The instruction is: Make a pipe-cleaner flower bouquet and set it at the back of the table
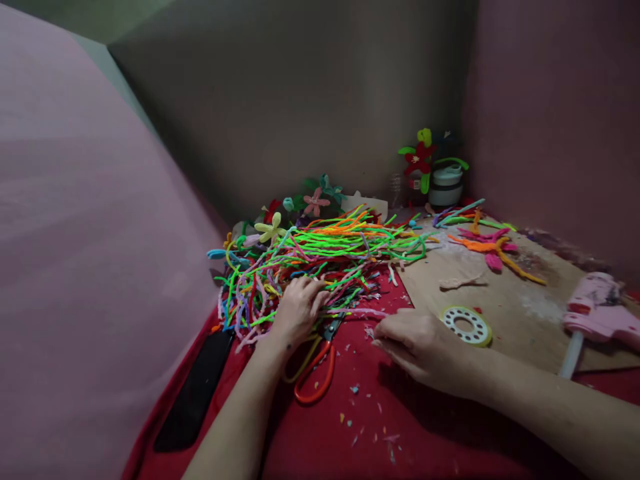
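A large heap of pipe cleaners [345,243] in green, orange, pink and other colours lies on the red cloth [320,433]. At the heap's near edge is my left hand [301,305], fingers curled down among the stems, their tips partly hidden. My right hand [413,340] pinches the end of a pink pipe cleaner [365,313], which stretches leftward toward my left hand. Scissors [326,363] with orange-red handles lie just below and beside my left hand, blades partly under the heap.
A black phone [197,393] lies at left. On the board [515,320] at right are a white-and-yellow tape roll [466,326], a pink glue gun [597,310] and orange-pink pipe-cleaner pieces [483,245]. Pipe-cleaner flowers [270,229] and a lidded jar [447,187] stand behind, near the walls.
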`<state>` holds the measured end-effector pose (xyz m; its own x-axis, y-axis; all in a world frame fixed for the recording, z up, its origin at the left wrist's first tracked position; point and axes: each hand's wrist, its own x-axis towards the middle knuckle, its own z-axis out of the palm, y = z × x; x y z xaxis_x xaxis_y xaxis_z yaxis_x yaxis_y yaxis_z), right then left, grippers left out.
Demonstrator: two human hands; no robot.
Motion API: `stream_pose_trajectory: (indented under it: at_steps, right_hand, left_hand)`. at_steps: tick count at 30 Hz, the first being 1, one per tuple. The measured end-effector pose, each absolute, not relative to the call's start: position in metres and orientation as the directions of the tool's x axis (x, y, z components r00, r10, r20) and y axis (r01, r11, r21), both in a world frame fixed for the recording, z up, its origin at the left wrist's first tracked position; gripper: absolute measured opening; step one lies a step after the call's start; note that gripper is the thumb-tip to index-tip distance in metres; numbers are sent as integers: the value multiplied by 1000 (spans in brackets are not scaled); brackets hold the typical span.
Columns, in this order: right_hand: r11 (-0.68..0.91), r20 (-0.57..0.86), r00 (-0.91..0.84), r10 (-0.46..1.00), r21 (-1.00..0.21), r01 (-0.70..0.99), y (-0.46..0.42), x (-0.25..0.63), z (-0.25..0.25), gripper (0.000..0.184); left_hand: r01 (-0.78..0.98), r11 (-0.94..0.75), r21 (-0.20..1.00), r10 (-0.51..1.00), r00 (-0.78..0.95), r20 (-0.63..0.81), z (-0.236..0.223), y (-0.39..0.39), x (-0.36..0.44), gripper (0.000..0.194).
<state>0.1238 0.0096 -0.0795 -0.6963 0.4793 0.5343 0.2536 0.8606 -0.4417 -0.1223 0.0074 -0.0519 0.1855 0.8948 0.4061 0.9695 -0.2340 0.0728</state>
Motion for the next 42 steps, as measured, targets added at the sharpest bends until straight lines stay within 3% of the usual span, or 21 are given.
stream_pose_trajectory:
  at_steps: [3,5,8,10,14,17,23,28,32,35,38,40,42]
  right_hand:
    - [866,541,-697,471,-432,251,9,123,-77,19]
    - [871,545,-698,464,-424,247,8,123,-76,19]
    - [878,553,-700,451,-414,239,7,123,-76,18]
    - [880,556,-700,448,-412,236,6,123,-77,18]
    - [878,561,-693,452,-417,235,6,124,-78,19]
    - [879,567,-686,455,-410,244,7,124,-78,20]
    - [875,561,-687,462,-418,246,8,123,-77,21]
    - [866,544,-695,470,-438,242,9,123,-78,20]
    - [859,536,-695,479,-452,243,9,123,-81,20]
    - [834,514,-692,508,-495,244,9,122,-82,20]
    - [723,427,-682,594,-654,220,8,122,-76,24]
    - [554,322,-679,660,-819,150,9,121,-70,29]
    - [299,196,-689,698,-954,31,11,120,-64,33]
  left_hand:
    - [988,-93,123,798,0,602,-33,1,-139,20]
    - [985,92,146,726,-167,668,-22,-4,-158,21]
    - [884,436,168,710,-453,539,-15,-9,-191,22]
    - [836,498,231,726,-547,416,-16,-10,-207,17]
    - [794,482,370,701,-603,381,-18,-12,-218,13]
    - [725,407,555,656,-655,375,-13,-15,-214,17]
    - [451,23,892,626,-702,339,-6,-16,-201,26]
    - [144,-145,979,791,-577,203,3,-21,-193,15]
    - [-217,-155,964,961,-261,96,6,-32,-178,13]
    - [-142,-51,989,999,-10,50,-2,-37,-157,16]
    - [84,167,982,943,278,-184,-12,-38,-130,16]
    - [242,252,937,859,389,-332,-17,-36,-109,18]
    - [416,191,889,801,458,-386,-18,-34,-89,23]
